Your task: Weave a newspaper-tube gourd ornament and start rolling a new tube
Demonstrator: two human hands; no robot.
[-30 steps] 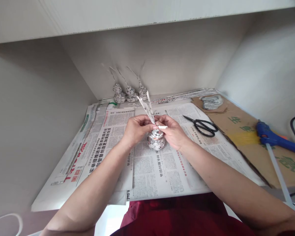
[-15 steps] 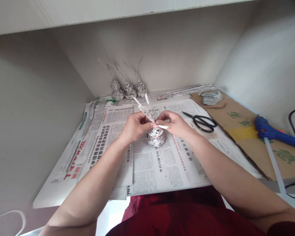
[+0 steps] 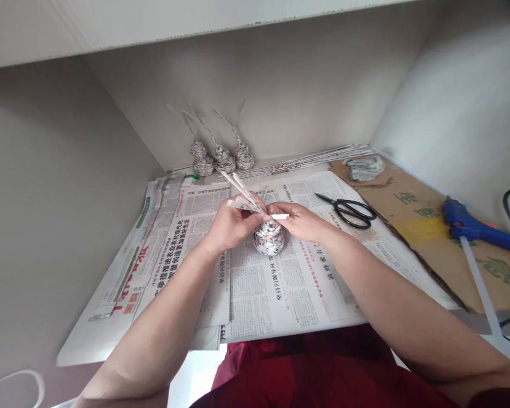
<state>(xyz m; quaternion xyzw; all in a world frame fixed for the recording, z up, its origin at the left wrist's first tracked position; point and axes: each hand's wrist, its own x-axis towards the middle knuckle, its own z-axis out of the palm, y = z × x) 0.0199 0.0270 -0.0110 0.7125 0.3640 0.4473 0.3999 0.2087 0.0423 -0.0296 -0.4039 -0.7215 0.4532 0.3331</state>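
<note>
Left hand (image 3: 233, 228): thumb and fingers pinched on the paper strips (image 3: 247, 194).
Right hand (image 3: 301, 221): fingertips drawn together at a white strip end (image 3: 279, 216).
Woven paper body (image 3: 269, 239): just below both hands, over newspaper (image 3: 255, 309).

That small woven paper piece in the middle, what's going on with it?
Someone is handling the woven paper piece above a spread newspaper. The left hand holds paper strips slanting up from its top. The right hand is at the top too, though exactly what it grips is hidden. Three gourd-shaped pieces stand behind, and black scissors lie to the right.
</note>
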